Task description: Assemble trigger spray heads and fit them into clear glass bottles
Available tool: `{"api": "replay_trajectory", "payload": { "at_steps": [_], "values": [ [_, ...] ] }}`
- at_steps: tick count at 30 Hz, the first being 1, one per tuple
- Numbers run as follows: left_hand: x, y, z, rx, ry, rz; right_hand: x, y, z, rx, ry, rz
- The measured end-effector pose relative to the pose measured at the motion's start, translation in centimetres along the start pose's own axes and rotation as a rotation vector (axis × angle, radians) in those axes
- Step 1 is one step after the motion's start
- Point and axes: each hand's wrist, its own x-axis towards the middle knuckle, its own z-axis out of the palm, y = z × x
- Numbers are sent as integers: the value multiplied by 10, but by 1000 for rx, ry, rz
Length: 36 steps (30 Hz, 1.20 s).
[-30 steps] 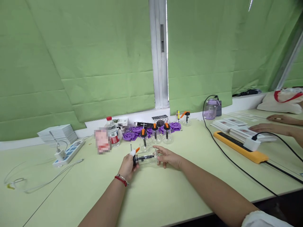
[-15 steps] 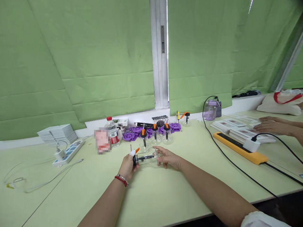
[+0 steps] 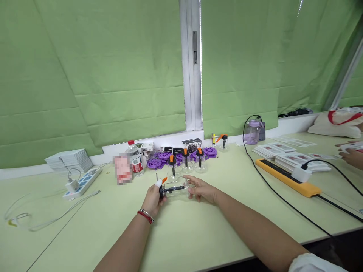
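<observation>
My left hand (image 3: pixel 153 198) is closed round the black top of a clear bottle (image 3: pixel 177 189) with an orange lever and a dark tube inside. The bottle lies on its side in the air, low over the table. My right hand (image 3: pixel 202 190) has its fingers curled round the bottle's wide base. Just beyond my hands, several similar clear bottles with orange levers stand upright, one of them a clear bottle (image 3: pixel 200 162) on the right of a row. Farther back stands another lever-topped bottle (image 3: pixel 223 143).
Purple plastic parts (image 3: pixel 155 163) lie behind the bottles, near a red-capped water bottle (image 3: pixel 137 162). A white power strip (image 3: pixel 85 183) is at left. At right are an orange power strip (image 3: pixel 283 175), a black cable, stacked cards (image 3: pixel 300 160) and another person's hand (image 3: pixel 353 156).
My hands and the bottle stay almost where they were. At right, the other person's hands have moved from the card stack toward the right edge, now with something white.
</observation>
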Motion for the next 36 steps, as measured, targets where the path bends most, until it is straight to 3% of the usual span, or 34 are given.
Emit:
{"api": "replay_trajectory", "payload": {
  "at_steps": [8,14,23,36],
  "values": [
    [-1,-1,3,22,-45,19,10,3,5,-91,64,90],
    [0,1,-1,1,-4,8,1,1,-2,-14,-6,-17],
    [3,-6,-1,26,-39,8,12,11,1,-110,33,11],
    [4,-7,-2,50,-7,-10,4,1,5,-67,26,-11]
  ]
}}
